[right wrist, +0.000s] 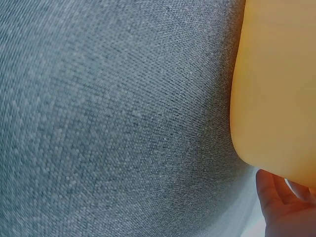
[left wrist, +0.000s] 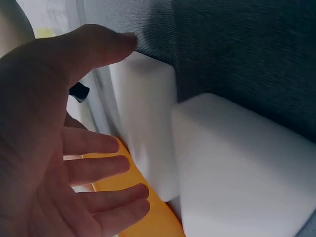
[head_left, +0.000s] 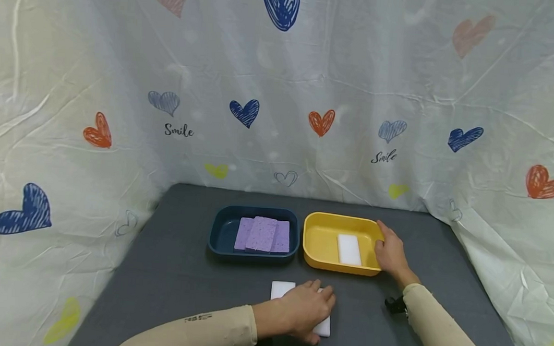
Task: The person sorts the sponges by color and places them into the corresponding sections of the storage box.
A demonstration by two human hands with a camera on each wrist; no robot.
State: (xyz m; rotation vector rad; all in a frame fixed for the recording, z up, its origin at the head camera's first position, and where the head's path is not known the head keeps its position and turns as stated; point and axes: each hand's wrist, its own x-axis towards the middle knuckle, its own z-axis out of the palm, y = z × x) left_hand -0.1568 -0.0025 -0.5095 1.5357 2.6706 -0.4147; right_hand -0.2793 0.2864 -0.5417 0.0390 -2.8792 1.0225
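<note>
My left hand (head_left: pixel 304 309) reaches over two white sponge blocks on the table, its thumb and fingers spread apart. One white block (head_left: pixel 282 289) shows beyond the wrist, and the other white block (head_left: pixel 323 328) is partly hidden under the fingers. In the left wrist view, the thumb and fingertips lie close to the narrower-looking block (left wrist: pixel 147 118). At the right end of a yellow tray (head_left: pixel 317 258), my right hand (head_left: pixel 392 254) grips the rim between thumb and fingers. A white sponge block (head_left: pixel 350 249) lies inside this tray.
Left of the yellow tray stands a dark blue tray (head_left: pixel 222 233) holding several purple sponges (head_left: pixel 261 235), one lying over the others. Both trays rest on a dark grey cloth-covered table (head_left: pixel 168 272). A white curtain (head_left: pixel 278 157) with printed hearts hangs behind the table.
</note>
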